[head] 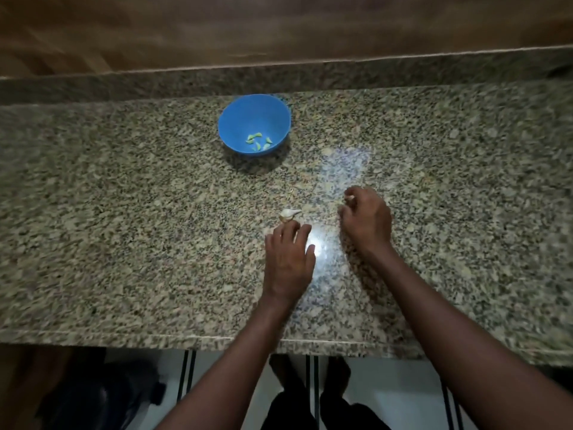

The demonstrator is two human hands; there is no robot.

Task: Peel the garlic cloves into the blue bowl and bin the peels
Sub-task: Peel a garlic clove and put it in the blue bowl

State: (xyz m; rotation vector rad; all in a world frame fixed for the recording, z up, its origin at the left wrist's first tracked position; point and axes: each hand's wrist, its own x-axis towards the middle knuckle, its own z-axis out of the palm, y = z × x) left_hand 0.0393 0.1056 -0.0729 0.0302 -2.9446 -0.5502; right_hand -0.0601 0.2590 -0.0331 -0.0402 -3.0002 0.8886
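Note:
A blue bowl [235, 119] stands toward the back of the granite counter [124, 212] and holds several peeled cloves [259, 142]. A pale garlic piece with papery skin [289, 214] lies on the counter just beyond the fingertips of my left hand [288, 259]. That hand lies flat with straight fingers, and whether it touches the garlic is unclear. To the right, my right hand [367, 220] has curled fingers and pinches a small whitish bit [350, 198], clove or peel I cannot say.
A raised granite ledge [279, 79] and a wooden wall run along the back. The counter's front edge [186, 338] is near my body. A dark object [93, 395] sits on the floor at lower left, and my feet show below the edge.

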